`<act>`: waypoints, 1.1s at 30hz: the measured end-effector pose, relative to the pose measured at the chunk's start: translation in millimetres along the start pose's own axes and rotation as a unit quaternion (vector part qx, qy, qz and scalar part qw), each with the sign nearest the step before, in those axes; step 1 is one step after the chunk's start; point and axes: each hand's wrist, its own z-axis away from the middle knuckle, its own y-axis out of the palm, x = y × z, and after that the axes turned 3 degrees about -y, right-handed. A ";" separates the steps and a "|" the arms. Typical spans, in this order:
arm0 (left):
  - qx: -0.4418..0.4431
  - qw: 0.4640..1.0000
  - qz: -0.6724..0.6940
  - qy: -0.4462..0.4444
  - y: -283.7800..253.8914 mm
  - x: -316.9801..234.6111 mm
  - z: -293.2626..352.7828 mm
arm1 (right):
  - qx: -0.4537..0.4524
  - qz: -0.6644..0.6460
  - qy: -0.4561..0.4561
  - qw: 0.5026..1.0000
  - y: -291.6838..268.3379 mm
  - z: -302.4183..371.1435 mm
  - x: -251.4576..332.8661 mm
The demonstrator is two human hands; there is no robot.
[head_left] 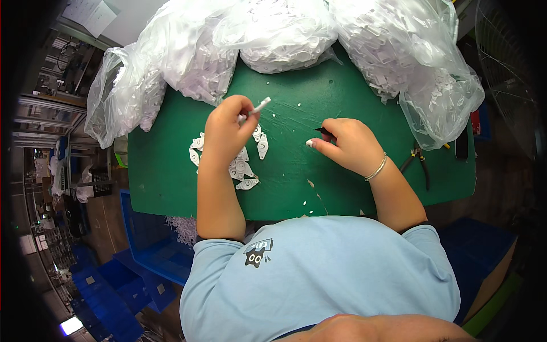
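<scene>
My left hand [228,128] is closed on a slim white plastic piece [261,106], whose end sticks out past the fingertips to the right. Several flat white diamond-shaped plastic pieces [262,146], each with a dark curved mark, lie loosely around and partly under that hand and forearm. To the right, my right hand [353,146] pinches a small black pointed tool [325,131]. Its tip points left and the rest is hidden in the fingers, so its exact kind does not show. The two hands are apart above the green tabletop [296,165].
Large clear bags of white plastic parts [285,43] line the far side of the table. Pliers with dark handles [421,162] lie at the right, near a black flat object [461,145]. Small white scraps [304,203] dot the tabletop. Below left stands a blue crate [142,233].
</scene>
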 end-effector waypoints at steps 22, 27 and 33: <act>0.214 0.933 0.289 0.022 52.2 -28.7 29.2 | -0.101 -0.325 -0.023 0.940 18.1 0.4 -3.5; 0.216 0.882 0.406 -0.103 51.0 -32.3 27.8 | -0.061 -0.334 0.013 0.940 11.9 1.2 -5.3; 0.179 0.821 0.494 -0.221 46.2 -24.6 21.9 | -0.062 -0.221 -0.032 0.973 8.5 -1.0 0.3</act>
